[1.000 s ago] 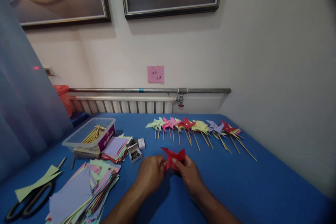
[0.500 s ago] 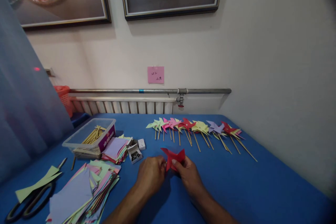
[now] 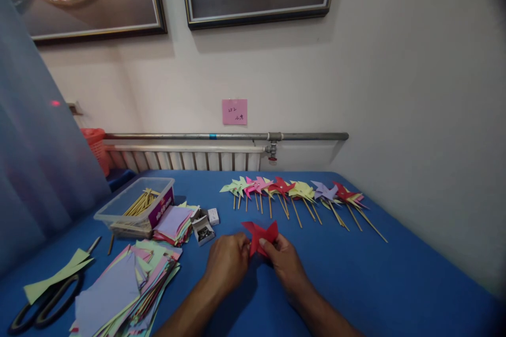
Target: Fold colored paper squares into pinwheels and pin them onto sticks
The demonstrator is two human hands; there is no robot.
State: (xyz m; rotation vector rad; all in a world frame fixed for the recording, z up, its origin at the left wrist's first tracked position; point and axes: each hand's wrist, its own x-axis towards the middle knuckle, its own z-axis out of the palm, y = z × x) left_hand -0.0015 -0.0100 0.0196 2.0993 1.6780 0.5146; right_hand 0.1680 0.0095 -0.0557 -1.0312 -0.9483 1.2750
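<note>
A: Nothing has shifted since the earlier frames; left hand (image 3: 228,263) and right hand (image 3: 285,261) stay low centre, fingers pinching the red folded-paper pinwheel head (image 3: 261,235) just above the blue tabletop (image 3: 395,284).

B: Step?

A: Likely gathering blade tips at centre. Next needs a pin from the small open cardboard box (image 3: 203,231), left of it.

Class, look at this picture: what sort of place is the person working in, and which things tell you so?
Probably a paper-craft worktable in an ordinary room. Both hands hold a red paper pinwheel; finished pinwheels on sticks lie in a row, with stacked coloured paper and scissors beside.
</note>
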